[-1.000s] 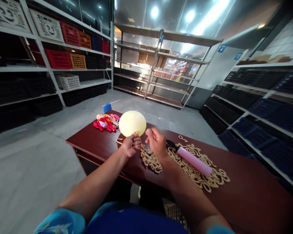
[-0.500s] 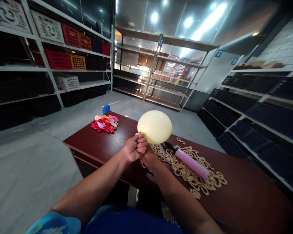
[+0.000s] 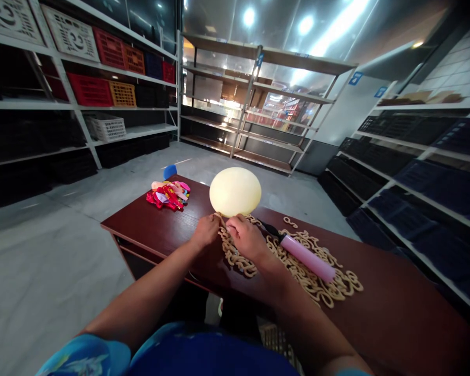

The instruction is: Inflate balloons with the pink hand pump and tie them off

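An inflated pale yellow balloon (image 3: 235, 191) stands above the table, its lower end at my fingers. My left hand (image 3: 208, 228) is closed, pinching the balloon's neck. Close beside it, my right hand (image 3: 244, 235) has thumb and fingers pressed together at the neck too; the neck itself is mostly hidden by the fingers. Below and right of my hands lies a spread of beige curled loops (image 3: 235, 257), which look like rope or rubber. On top of them rests a pink hand pump (image 3: 307, 257) with a black end pointing toward the balloon.
A pile of colourful deflated balloons (image 3: 169, 195) lies at the left of the dark red table (image 3: 141, 222). Behind it shows a blue stool top (image 3: 169, 171). Shelves with crates (image 3: 89, 90) line the left, a metal rack (image 3: 254, 99) the back, dark bins (image 3: 399, 209) the right.
My hands were clasped together at the balloon's neck; now they have drawn slightly apart, the right hand turning palm down. The balloon has shifted a little left and up.
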`<act>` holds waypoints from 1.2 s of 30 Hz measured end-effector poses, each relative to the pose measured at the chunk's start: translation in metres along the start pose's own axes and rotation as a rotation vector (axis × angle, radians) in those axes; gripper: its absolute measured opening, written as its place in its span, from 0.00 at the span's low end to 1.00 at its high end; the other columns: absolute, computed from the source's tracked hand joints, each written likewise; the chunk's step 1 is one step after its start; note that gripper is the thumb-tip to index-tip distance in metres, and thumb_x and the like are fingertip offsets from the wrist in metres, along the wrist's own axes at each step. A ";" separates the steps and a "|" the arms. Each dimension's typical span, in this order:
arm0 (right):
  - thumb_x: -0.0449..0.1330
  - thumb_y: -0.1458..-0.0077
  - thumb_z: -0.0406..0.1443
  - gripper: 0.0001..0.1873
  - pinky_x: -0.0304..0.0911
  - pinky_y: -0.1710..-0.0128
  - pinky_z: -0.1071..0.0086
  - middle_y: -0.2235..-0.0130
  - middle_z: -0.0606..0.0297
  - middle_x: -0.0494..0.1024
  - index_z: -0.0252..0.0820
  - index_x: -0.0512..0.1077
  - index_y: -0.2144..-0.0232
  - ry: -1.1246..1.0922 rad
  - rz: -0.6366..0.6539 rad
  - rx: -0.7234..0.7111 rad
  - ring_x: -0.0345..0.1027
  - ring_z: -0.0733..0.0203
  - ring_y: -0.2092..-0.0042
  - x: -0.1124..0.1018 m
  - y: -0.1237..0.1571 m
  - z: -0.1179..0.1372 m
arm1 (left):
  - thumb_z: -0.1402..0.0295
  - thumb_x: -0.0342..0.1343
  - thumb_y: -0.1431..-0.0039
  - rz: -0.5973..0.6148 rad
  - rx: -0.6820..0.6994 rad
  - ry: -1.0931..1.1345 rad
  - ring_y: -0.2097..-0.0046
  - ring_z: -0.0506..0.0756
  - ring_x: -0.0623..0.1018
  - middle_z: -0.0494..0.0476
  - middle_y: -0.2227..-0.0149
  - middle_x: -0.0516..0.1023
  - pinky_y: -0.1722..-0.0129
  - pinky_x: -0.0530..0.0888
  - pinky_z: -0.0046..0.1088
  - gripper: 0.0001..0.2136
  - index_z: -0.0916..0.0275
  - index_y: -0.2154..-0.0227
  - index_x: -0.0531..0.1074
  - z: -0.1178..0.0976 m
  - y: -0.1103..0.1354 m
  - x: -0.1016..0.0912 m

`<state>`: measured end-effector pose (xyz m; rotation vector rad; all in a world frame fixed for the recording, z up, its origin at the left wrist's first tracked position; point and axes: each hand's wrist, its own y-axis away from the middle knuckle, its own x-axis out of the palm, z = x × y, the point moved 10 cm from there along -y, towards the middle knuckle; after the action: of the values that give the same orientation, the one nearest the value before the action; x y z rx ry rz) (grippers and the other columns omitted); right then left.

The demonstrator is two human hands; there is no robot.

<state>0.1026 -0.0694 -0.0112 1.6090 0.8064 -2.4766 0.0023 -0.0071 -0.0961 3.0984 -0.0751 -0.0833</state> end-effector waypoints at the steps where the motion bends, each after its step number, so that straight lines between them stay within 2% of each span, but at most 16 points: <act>1: 0.48 0.44 0.33 0.10 0.58 0.61 0.72 0.62 0.63 0.70 0.44 0.69 0.65 0.011 0.020 -0.028 0.65 0.64 0.62 0.000 -0.001 0.004 | 0.69 0.50 0.46 -0.011 0.030 -0.057 0.78 0.50 0.61 0.52 0.84 0.63 0.79 0.53 0.24 0.15 0.63 0.87 0.65 -0.002 0.000 -0.001; 3: 0.47 0.43 0.33 0.11 0.59 0.60 0.72 0.61 0.62 0.69 0.44 0.70 0.64 -0.010 0.021 -0.070 0.65 0.64 0.61 -0.001 -0.004 0.008 | 0.67 0.50 0.46 -0.011 0.094 -0.147 0.77 0.50 0.63 0.53 0.82 0.65 0.78 0.54 0.24 0.14 0.62 0.85 0.68 -0.007 0.002 0.000; 6: 0.49 0.44 0.34 0.10 0.59 0.57 0.71 0.62 0.63 0.70 0.44 0.71 0.66 -0.199 -0.064 -0.059 0.65 0.63 0.59 -0.004 -0.010 0.004 | 0.69 0.52 0.47 0.045 0.129 -0.090 0.76 0.50 0.64 0.53 0.80 0.68 0.77 0.56 0.23 0.10 0.62 0.82 0.69 -0.009 0.007 0.008; 9: 0.54 0.48 0.37 0.07 0.63 0.64 0.70 0.67 0.65 0.73 0.43 0.70 0.68 -0.506 -0.106 0.123 0.67 0.64 0.65 0.005 -0.013 -0.020 | 0.71 0.52 0.48 0.024 0.140 -0.108 0.77 0.50 0.64 0.54 0.80 0.68 0.77 0.56 0.22 0.10 0.63 0.83 0.68 -0.010 0.010 0.009; 12: 0.57 0.52 0.40 0.08 0.59 0.80 0.73 0.74 0.69 0.72 0.43 0.67 0.70 -0.735 0.008 0.375 0.64 0.67 0.77 0.029 -0.009 -0.042 | 0.69 0.50 0.46 0.001 0.155 -0.232 0.77 0.50 0.66 0.55 0.79 0.69 0.77 0.58 0.22 0.10 0.63 0.81 0.68 -0.011 0.013 0.010; 14: 0.57 0.53 0.41 0.08 0.53 0.85 0.74 0.80 0.72 0.69 0.43 0.66 0.71 -0.794 0.110 0.435 0.59 0.68 0.82 0.040 -0.005 -0.043 | 0.68 0.48 0.45 0.026 0.158 -0.333 0.75 0.50 0.67 0.56 0.77 0.71 0.75 0.60 0.23 0.10 0.64 0.78 0.68 -0.010 0.015 0.012; 17: 0.55 0.52 0.40 0.07 0.50 0.85 0.74 0.85 0.75 0.63 0.43 0.65 0.73 -0.762 0.150 0.409 0.55 0.68 0.84 0.042 -0.003 -0.040 | 0.66 0.44 0.43 0.063 0.176 -0.429 0.73 0.52 0.69 0.58 0.74 0.72 0.73 0.63 0.26 0.12 0.65 0.75 0.69 -0.008 0.015 0.017; 19: 0.52 0.51 0.40 0.07 0.52 0.82 0.73 0.85 0.74 0.64 0.44 0.65 0.74 -0.667 0.075 0.378 0.56 0.68 0.83 0.036 -0.004 -0.042 | 0.65 0.41 0.41 0.085 0.215 -0.389 0.71 0.52 0.70 0.58 0.73 0.73 0.70 0.66 0.27 0.14 0.65 0.73 0.69 -0.010 0.016 0.021; 21: 0.52 0.51 0.40 0.07 0.55 0.77 0.72 0.81 0.71 0.67 0.44 0.64 0.75 -0.523 -0.062 0.355 0.60 0.66 0.78 0.024 -0.004 -0.045 | 0.62 0.40 0.40 0.110 0.240 -0.256 0.69 0.53 0.71 0.59 0.71 0.74 0.66 0.67 0.28 0.16 0.65 0.72 0.70 -0.012 0.016 0.026; 24: 0.52 0.51 0.40 0.07 0.57 0.71 0.70 0.74 0.67 0.70 0.43 0.63 0.74 -0.319 -0.239 0.345 0.62 0.63 0.72 0.009 -0.002 -0.049 | 0.59 0.40 0.41 0.197 0.238 0.059 0.65 0.53 0.73 0.59 0.69 0.75 0.61 0.68 0.29 0.18 0.66 0.67 0.71 -0.014 0.019 0.038; 26: 0.52 0.51 0.39 0.06 0.57 0.70 0.69 0.73 0.66 0.70 0.43 0.62 0.74 -0.237 -0.295 0.337 0.62 0.62 0.71 0.004 -0.002 -0.049 | 0.58 0.43 0.42 0.256 0.241 0.206 0.63 0.54 0.73 0.60 0.67 0.75 0.59 0.68 0.29 0.18 0.66 0.65 0.71 -0.016 0.021 0.045; 29: 0.52 0.52 0.37 0.04 0.57 0.68 0.68 0.74 0.66 0.69 0.43 0.62 0.75 -0.178 -0.364 0.253 0.61 0.62 0.70 -0.005 -0.001 -0.041 | 0.58 0.47 0.44 0.263 0.243 0.240 0.62 0.54 0.73 0.59 0.68 0.75 0.58 0.67 0.29 0.16 0.66 0.66 0.72 -0.013 0.020 0.046; 31: 0.53 0.52 0.37 0.04 0.58 0.67 0.69 0.73 0.66 0.69 0.43 0.62 0.76 -0.211 -0.383 0.176 0.62 0.63 0.70 -0.010 0.000 -0.033 | 0.58 0.49 0.45 0.222 0.197 0.215 0.66 0.53 0.73 0.57 0.71 0.74 0.63 0.68 0.27 0.15 0.66 0.69 0.71 -0.006 0.016 0.042; 33: 0.54 0.51 0.38 0.05 0.59 0.68 0.70 0.73 0.65 0.70 0.42 0.64 0.75 -0.332 -0.341 0.143 0.63 0.64 0.70 -0.008 0.001 -0.031 | 0.58 0.51 0.47 0.162 0.104 0.191 0.73 0.50 0.70 0.53 0.77 0.71 0.72 0.66 0.24 0.13 0.66 0.73 0.69 0.005 0.012 0.035; 36: 0.52 0.47 0.43 0.10 0.58 0.76 0.73 0.74 0.67 0.72 0.43 0.67 0.70 -0.635 -0.196 0.221 0.63 0.67 0.77 0.010 0.001 -0.039 | 0.58 0.52 0.48 0.122 -0.026 0.222 0.81 0.46 0.62 0.47 0.84 0.63 0.81 0.58 0.22 0.13 0.65 0.77 0.66 0.014 0.013 0.030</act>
<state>0.1309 -0.0499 -0.0325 0.7000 0.6274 -3.0287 0.0312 -0.0221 -0.1115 3.0452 -0.2524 0.2604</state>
